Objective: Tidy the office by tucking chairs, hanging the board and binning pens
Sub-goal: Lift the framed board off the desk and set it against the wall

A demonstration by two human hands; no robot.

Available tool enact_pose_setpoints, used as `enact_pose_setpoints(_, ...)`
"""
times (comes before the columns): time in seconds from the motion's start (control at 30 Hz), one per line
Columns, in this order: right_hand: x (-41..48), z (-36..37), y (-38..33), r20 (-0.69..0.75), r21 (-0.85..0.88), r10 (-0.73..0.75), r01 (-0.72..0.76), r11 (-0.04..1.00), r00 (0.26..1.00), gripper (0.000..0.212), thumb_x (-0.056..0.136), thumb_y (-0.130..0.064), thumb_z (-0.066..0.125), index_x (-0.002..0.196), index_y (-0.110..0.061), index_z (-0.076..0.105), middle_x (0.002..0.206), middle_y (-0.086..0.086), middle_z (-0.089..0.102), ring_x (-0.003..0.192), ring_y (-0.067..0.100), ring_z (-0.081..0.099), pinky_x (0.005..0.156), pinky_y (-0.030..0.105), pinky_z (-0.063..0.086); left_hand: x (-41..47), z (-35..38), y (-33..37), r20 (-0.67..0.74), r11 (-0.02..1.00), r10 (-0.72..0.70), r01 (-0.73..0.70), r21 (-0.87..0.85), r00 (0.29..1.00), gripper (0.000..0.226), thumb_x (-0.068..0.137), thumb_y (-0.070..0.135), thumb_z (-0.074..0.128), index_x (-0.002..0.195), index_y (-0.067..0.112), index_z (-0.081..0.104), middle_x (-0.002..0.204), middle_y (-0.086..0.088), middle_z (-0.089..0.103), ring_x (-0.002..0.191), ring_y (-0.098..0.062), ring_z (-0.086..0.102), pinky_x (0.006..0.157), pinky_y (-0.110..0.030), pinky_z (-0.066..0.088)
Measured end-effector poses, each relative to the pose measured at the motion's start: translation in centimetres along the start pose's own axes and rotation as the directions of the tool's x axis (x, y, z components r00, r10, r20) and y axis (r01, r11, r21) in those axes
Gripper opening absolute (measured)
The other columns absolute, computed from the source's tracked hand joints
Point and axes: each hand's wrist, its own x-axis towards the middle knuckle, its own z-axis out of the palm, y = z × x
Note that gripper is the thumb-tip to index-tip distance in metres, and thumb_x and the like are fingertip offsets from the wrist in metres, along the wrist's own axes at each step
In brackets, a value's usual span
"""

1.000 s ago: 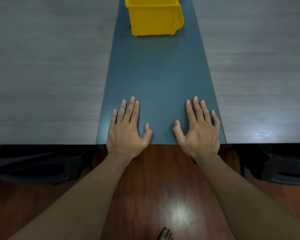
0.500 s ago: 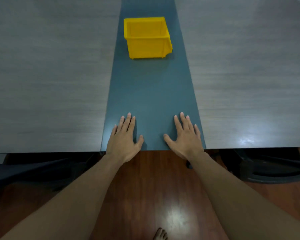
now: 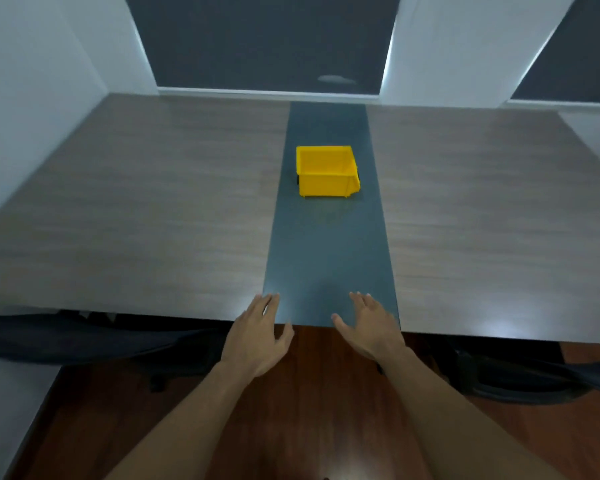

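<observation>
A yellow plastic bin (image 3: 326,171) stands on the dark blue-grey centre strip (image 3: 328,258) of a wide wood-grain table (image 3: 146,216), about halfway across. I cannot see into the bin. My left hand (image 3: 257,332) and my right hand (image 3: 369,323) hover at the table's near edge over the strip, fingers apart, holding nothing. A dark office chair (image 3: 84,337) sits tucked under the table at the left, and another dark chair (image 3: 520,372) at the right. No pens or board are in view.
Beyond the table's far edge are white walls (image 3: 32,81) and dark window panels (image 3: 264,39). Reddish wooden floor (image 3: 309,410) lies between the two chairs below my arms.
The view has tilted up and pulled back, so the bin looks farther and the far wall appears. Both hands have lifted from lying flat on the strip to its near edge.
</observation>
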Motion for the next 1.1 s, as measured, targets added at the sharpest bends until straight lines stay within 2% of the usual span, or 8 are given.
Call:
enact_pose_setpoints(0.27, -6.3, -1.9, -8.5, -0.035, 0.069, -0.082, 0.084, 0.994, 0.996, 0.083, 0.101, -0.071, 0.042, 0.163, -0.016, 0.035, 0.168, 0.007, 0.04, 0.16, 0.025, 0.027, 0.123, 0.052, 0.032, -10.8, -6.3, -2.6, -0.098, 0.987, -0.054, 0.038, -0.153, 0.994, 0.072, 0.106, 0.055, 0.043, 0.169, 0.023, 0.027, 0.176, 0.002, 0.027, 0.165, -0.015, 0.019, 0.129, -0.037, 0.03)
enact_pose_setpoints(0.4, -7.5, -2.2, -13.9, -0.054, 0.091, -0.134, 0.138, 0.986, 0.99, 0.082, 0.099, -0.071, 0.044, 0.161, -0.017, 0.039, 0.166, 0.007, 0.043, 0.157, 0.026, 0.032, 0.122, 0.053, 0.037, -14.8, -9.9, -5.9, -0.19, 0.986, -0.029, -0.003, -0.166, 0.981, 0.071, 0.106, 0.055, 0.045, 0.168, 0.023, 0.03, 0.174, 0.004, 0.031, 0.162, -0.012, 0.026, 0.127, -0.033, 0.035)
enact_pose_setpoints(0.6, -9.2, -3.0, -24.2, -0.116, 0.11, -0.276, 0.288, 0.951, 0.954, 0.079, 0.099, -0.068, 0.049, 0.158, -0.015, 0.045, 0.161, 0.007, 0.049, 0.15, 0.028, 0.043, 0.119, 0.05, 0.04, -20.1, -15.3, -13.0, -0.321, 0.982, -0.092, 0.033, -0.185, 0.943, 0.073, 0.105, 0.059, 0.041, 0.169, 0.026, 0.026, 0.175, 0.007, 0.029, 0.164, -0.009, 0.019, 0.128, -0.039, 0.036)
enact_pose_setpoints(0.77, -11.2, -2.3, -33.8, -0.121, 0.059, -0.435, 0.444, 0.894, 0.892, 0.079, 0.099, -0.069, 0.047, 0.157, -0.015, 0.047, 0.16, 0.004, 0.051, 0.148, 0.025, 0.046, 0.12, 0.045, 0.041, -26.3, -18.3, -20.9, -0.405, 0.968, -0.229, 0.162, -0.192, 0.885, 0.07, 0.107, 0.056, 0.042, 0.169, 0.025, 0.028, 0.174, 0.008, 0.03, 0.164, -0.008, 0.017, 0.126, -0.033, 0.034)
enact_pose_setpoints(0.93, -14.2, -0.6, -43.2, -0.104, 0.041, -0.556, 0.562, 0.826, 0.825, 0.081, 0.098, -0.072, 0.045, 0.157, -0.016, 0.047, 0.159, 0.004, 0.052, 0.147, 0.025, 0.047, 0.119, 0.045, 0.042, -34.1, -20.4, -28.2, -0.441, 0.922, -0.382, 0.3, -0.246, 0.812, 0.069, 0.108, 0.056, 0.041, 0.169, 0.028, 0.026, 0.175, 0.01, 0.027, 0.165, -0.009, 0.014, 0.128, -0.037, 0.031)
enact_pose_setpoints(1.1, -18.2, 2.3, -51.7, -0.062, 0.023, -0.674, 0.676, 0.736, 0.736, 0.079, 0.099, -0.071, 0.048, 0.155, -0.015, 0.049, 0.158, 0.006, 0.053, 0.145, 0.027, 0.049, 0.118, 0.043, 0.043, -42.4, -21.9, -33.9, -0.48, 0.854, -0.52, 0.425, -0.301, 0.706, 0.071, 0.105, 0.058, 0.042, 0.167, 0.027, 0.03, 0.172, 0.007, 0.033, 0.16, -0.014, 0.03, 0.128, -0.042, 0.035)
